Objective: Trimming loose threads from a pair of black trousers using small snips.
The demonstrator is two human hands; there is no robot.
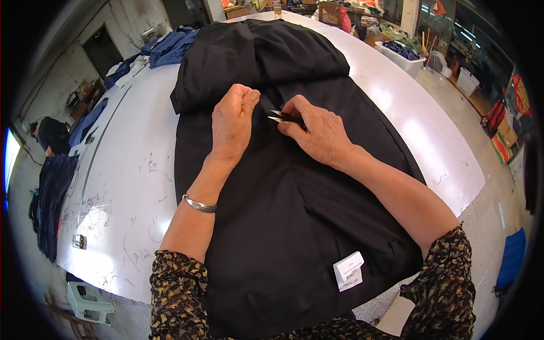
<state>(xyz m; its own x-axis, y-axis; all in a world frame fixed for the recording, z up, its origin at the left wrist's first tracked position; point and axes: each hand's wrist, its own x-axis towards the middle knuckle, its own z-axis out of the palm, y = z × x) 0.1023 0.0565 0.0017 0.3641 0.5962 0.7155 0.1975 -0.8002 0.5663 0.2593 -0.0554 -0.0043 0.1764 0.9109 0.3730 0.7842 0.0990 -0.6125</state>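
A large black fabric garment lies spread over the table in front of me, its far part folded into a thick layer. My right hand holds small metal thread snips, the pointed blades jutting left and slightly apart. Just left of the blades, my left hand is closed in a fist, thumb pressed on the index finger. Whether a thread or a bit of cloth is pinched there is too fine to make out. A white label bearing writing sits on the garment's near right part.
The white table carries loose threads and a small metallic object. Blue garments are piled at its far left. A person bends beyond the left edge. A plastic stool stands near left; a white bin holds dark cloth.
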